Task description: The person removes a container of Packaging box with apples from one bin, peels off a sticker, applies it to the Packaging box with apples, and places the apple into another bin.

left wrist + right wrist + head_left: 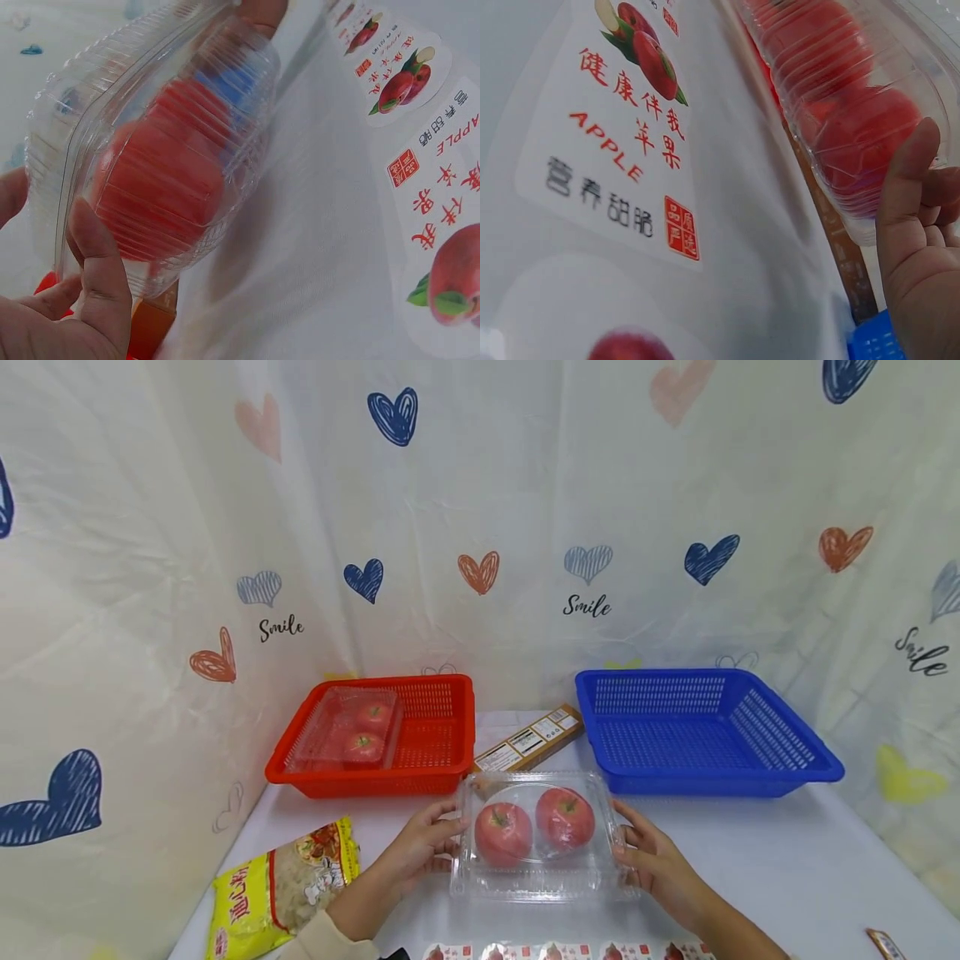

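Between both hands is a clear plastic clamshell box (537, 885) with two red apples (503, 833) inside, its lid closed over them. My left hand (429, 843) grips the box's left side, thumb and fingers pinching the rim, as the left wrist view shows. On the opposite side my right hand (654, 858) holds the edge, its thumb on the box wall in the right wrist view. The box is held over the table, and below it lies a strip of apple stickers (555, 952) with printed red lettering.
A red basket (435, 781) at the back left contains another clear box (311, 752) of apples. At the back right stands a blue basket (705, 781). A long cardboard box (528, 742) lies between them. A yellow food bag (247, 902) is at left, a small brown packet (885, 943) at right.
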### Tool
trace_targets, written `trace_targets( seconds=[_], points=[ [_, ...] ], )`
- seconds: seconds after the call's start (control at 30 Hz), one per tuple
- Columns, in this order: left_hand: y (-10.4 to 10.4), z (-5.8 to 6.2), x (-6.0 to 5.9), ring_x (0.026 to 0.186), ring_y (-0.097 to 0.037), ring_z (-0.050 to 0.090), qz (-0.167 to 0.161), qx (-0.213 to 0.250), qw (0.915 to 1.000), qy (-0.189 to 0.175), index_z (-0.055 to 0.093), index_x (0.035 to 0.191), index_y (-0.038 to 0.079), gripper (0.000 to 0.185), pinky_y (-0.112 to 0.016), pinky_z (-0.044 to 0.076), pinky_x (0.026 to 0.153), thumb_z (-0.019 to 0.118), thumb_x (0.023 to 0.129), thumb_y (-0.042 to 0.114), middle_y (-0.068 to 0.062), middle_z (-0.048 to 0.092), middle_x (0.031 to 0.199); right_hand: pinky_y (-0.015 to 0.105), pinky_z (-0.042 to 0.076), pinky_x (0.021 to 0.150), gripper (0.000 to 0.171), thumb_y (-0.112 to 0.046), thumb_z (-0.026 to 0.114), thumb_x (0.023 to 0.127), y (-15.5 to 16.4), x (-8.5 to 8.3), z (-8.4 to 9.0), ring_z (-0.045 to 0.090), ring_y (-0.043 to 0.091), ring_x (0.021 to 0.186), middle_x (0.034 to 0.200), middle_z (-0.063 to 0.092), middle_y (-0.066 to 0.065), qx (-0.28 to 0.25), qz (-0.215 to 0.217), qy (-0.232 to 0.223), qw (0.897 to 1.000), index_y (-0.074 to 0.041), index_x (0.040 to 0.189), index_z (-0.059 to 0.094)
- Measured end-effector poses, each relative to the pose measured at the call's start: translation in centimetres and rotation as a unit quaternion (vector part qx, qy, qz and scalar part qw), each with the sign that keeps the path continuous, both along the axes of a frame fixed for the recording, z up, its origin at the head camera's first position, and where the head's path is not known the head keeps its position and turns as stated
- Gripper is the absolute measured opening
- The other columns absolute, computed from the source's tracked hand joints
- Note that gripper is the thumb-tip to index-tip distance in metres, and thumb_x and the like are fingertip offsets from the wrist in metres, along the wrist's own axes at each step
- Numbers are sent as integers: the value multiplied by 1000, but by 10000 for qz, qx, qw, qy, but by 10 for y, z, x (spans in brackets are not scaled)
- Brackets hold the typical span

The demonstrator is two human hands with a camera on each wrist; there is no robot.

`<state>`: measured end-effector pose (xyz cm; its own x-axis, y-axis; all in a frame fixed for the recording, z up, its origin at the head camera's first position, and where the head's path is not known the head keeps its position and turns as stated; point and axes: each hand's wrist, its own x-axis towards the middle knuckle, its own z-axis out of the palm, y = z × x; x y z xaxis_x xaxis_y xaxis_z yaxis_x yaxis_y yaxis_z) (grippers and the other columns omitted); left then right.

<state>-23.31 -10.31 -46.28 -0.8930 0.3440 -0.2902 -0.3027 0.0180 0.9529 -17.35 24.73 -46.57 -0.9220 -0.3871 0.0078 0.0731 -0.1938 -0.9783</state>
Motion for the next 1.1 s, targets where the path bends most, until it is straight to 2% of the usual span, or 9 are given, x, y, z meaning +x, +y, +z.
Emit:
trace_targets(
  seconds=[0.23, 0.47, 0.87, 1.1],
  points=[
    [1, -8, 1, 68, -18, 55, -17, 234, 9997, 96, 38, 129, 8, 66, -30, 50, 58, 67, 77, 38, -11, 56, 96, 31, 49, 63, 67, -4, 44, 90, 0, 1, -9, 51, 15, 81, 104, 43, 13, -112, -73, -172, 9998, -8, 141, 1],
    [2, -16, 0, 67, -17, 54, 40, 208, 9998, 21, 40, 128, 8, 63, -29, 50, 55, 66, 78, 36, -11, 55, 97, 28, 47, 60, 65, -3, 43, 90, 0, 1, -18, 46, 10, 74, 93, 40, 4, -152, -174, -128, 9997, -9, 141, 3],
    [5, -21, -5, 71, -18, 53, 45, 168, 9997, -190, 42, 129, 11, 63, -29, 50, 59, 66, 77, 39, -11, 51, 104, 29, 48, 60, 62, -5, 42, 91, 0, 0, -21, 45, 10, 72, 91, 40, 5, 32, -372, -272, 9989, -9, 141, 7],
    [3, -24, -8, 70, -17, 52, 6, 329, 9990, -298, 42, 130, 13, 62, -27, 49, 56, 65, 78, 39, -10, 54, 101, 27, 45, 57, 62, -5, 42, 91, -2, -4, -24, 43, 9, 66, 87, 42, 3, 40, -476, -105, 9988, -4, 141, 6]
  ],
)
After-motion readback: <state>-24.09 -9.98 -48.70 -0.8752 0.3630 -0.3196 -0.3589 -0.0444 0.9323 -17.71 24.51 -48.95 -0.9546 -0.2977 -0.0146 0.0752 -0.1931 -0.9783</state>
